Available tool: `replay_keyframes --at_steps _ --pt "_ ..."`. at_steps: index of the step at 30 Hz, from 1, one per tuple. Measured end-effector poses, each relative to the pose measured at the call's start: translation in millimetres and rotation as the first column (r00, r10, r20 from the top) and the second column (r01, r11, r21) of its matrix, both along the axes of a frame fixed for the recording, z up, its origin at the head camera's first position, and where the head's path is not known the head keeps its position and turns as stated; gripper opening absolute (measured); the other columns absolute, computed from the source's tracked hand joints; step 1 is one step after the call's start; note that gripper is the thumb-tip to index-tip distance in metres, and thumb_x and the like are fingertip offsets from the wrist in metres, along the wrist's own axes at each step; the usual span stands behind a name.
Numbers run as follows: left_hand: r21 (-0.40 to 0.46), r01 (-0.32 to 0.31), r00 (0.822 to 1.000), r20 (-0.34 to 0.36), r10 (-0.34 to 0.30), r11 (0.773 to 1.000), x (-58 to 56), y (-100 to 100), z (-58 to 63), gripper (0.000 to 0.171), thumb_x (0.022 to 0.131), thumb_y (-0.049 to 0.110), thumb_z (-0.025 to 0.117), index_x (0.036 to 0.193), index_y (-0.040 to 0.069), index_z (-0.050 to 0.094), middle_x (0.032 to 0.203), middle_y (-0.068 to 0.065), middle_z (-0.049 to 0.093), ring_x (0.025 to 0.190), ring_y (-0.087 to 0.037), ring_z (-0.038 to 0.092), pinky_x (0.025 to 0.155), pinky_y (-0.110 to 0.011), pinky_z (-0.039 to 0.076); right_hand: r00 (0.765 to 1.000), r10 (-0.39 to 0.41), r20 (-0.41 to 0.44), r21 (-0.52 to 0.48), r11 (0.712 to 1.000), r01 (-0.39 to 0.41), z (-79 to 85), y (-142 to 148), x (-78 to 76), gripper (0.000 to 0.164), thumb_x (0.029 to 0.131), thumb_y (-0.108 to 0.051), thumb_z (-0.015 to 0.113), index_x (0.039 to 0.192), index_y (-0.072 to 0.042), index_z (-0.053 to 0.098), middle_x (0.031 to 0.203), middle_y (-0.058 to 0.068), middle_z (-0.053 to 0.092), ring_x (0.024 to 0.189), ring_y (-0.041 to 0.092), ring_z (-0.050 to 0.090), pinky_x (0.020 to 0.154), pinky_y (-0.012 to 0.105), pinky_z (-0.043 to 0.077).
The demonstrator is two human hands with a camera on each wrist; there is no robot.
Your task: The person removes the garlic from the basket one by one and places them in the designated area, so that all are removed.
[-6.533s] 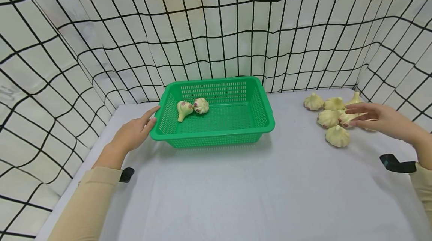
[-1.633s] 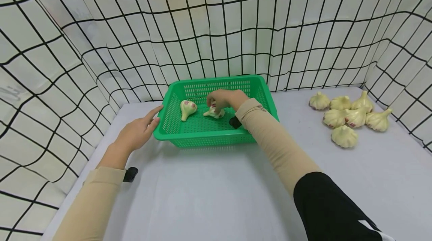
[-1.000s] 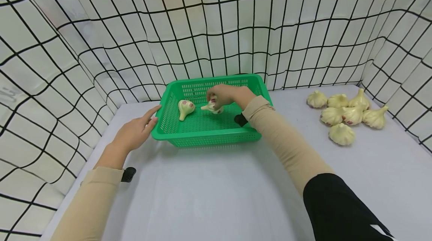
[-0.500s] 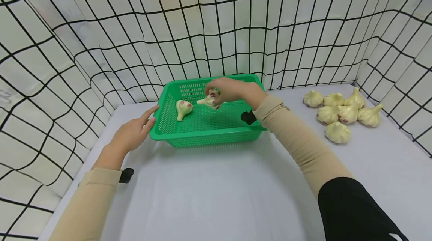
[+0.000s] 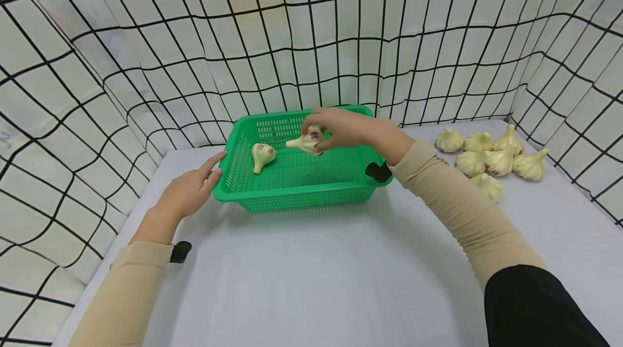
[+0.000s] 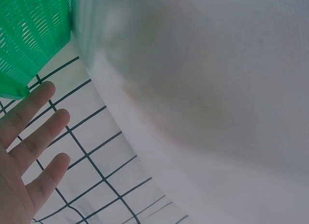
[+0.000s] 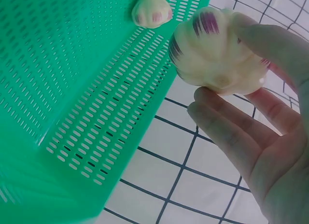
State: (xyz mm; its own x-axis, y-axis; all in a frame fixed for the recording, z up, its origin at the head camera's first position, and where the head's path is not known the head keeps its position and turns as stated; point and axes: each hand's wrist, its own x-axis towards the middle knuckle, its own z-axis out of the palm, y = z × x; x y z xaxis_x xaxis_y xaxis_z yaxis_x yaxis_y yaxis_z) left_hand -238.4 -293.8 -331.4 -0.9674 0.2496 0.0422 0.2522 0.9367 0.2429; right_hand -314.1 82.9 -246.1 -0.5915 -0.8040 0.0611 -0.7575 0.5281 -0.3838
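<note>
My right hand (image 5: pixel 343 128) grips a garlic bulb (image 5: pixel 307 142) by its round end, its stem pointing left, above the floor of a green plastic basket (image 5: pixel 292 195). The right wrist view shows this garlic bulb (image 7: pixel 217 52) between thumb and fingers, with purple streaks on its pale skin. Another garlic bulb (image 5: pixel 263 157) lies inside the basket at the left. At the basket's left rim rests my left hand (image 5: pixel 187 193), fingers extended; the left wrist view has its spread fingers (image 6: pixel 46 132) beside the basket corner (image 6: pixel 29 55).
Several garlic bulbs (image 5: pixel 498 160) lie in a cluster at the right back of the white table (image 5: pixel 311 271). A black grid net over white sheeting (image 5: pixel 336 39) walls in the back and sides.
Since the earliest frame, my right hand has moved from the right-hand cluster to the basket. Over the last second it has lifted the garlic bulb off the basket floor. My left hand stays put.
</note>
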Motion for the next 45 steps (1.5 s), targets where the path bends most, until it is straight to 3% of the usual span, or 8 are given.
replay_keyframes --at_steps 8,15,20,28,32,40,45 --pt "0.001 0.003 1.0 -0.007 -0.003 1.0 -1.6 -0.4 -0.5 0.063 0.111 0.052 0.022 0.165 0.019 0.021 0.117 -0.03 0.066 0.094 -0.041 0.065 0.073 -0.056 0.051 0.993 0.01 -0.114 -0.029 0.999 -0.013 -0.3 19.3 17.1 0.034 0.093 -0.016 0.079 0.124 -0.012 0.066 0.126 0.002 0.058 0.107 0.019 0.057 0.092 0.036 0.051" --pt "0.002 -0.004 1.0 -0.001 0.004 1.0 -0.9 -1.2 -1.5 0.063 0.111 0.052 0.023 0.165 0.02 0.021 0.108 -0.025 0.067 0.09 -0.038 0.064 0.07 -0.054 0.051 0.99 0.03 -0.141 -0.133 0.99 -0.049 -4.8 41.3 29.4 0.035 0.09 -0.013 0.081 0.122 -0.011 0.066 0.125 0.002 0.059 0.106 0.018 0.057 0.091 0.031 0.054" --pt "0.005 -0.001 1.0 -0.006 0.001 1.0 -1.6 -0.1 0.6 0.063 0.111 0.052 0.023 0.165 0.02 0.021 0.105 -0.025 0.067 0.088 -0.038 0.063 0.068 -0.053 0.05 0.992 0.038 -0.118 -0.228 0.971 -0.064 -10.5 58.6 36.7 0.038 0.089 -0.008 0.081 0.124 -0.006 0.065 0.13 0.005 0.058 0.112 0.02 0.057 0.094 0.032 0.055" --pt "0.008 0.005 1.0 -0.003 -0.005 1.0 -0.9 1.0 1.1 0.062 0.111 0.051 0.023 0.165 0.019 0.021 0.117 -0.03 0.066 0.096 -0.042 0.065 0.073 -0.057 0.051 0.997 -0.004 -0.075 -0.346 0.938 -0.022 -24.8 84.1 50.1 0.041 0.087 -0.001 0.082 0.125 -0.001 0.066 0.132 0.011 0.059 0.12 0.025 0.057 0.093 0.04 0.056" --pt "0.007 0.005 1.0 -0.001 -0.005 1.0 -0.7 0.5 -0.8 0.062 0.112 0.05 0.023 0.165 0.018 0.021 0.115 -0.029 0.066 0.094 -0.041 0.065 0.072 -0.056 0.051 0.997 -0.029 -0.068 -0.391 0.92 0.0 -35.7 95.9 54.5 0.041 0.087 0.002 0.081 0.125 -0.001 0.067 0.133 0.012 0.06 0.113 0.024 0.061 0.091 0.043 0.057" --pt "0.012 -0.002 1.0 0.004 0.002 1.0 -0.5 -0.5 -2.5 0.062 0.112 0.05 0.023 0.165 0.019 0.02 0.111 -0.027 0.067 0.093 -0.04 0.064 0.072 -0.055 0.05 0.984 -0.034 -0.176 -0.468 0.882 -0.053 -55.2 118.1 64.8 0.045 0.082 0.009 0.082 0.124 -0.002 0.069 0.131 0.01 0.063 0.101 0.016 0.064 0.087 0.029 0.056" --pt "0.009 0.001 1.0 0.0 -0.001 1.0 -1.0 -0.8 -2.6 0.062 0.112 0.05 0.023 0.165 0.019 0.02 0.114 -0.029 0.066 0.096 -0.043 0.065 0.073 -0.057 0.051 0.983 -0.026 -0.18 -0.531 0.844 -0.075 -64.4 128.8 71.7 0.049 0.078 0.016 0.081 0.123 0.001 0.069 0.131 0.014 0.063 0.099 0.013 0.065 0.087 0.022 0.054"
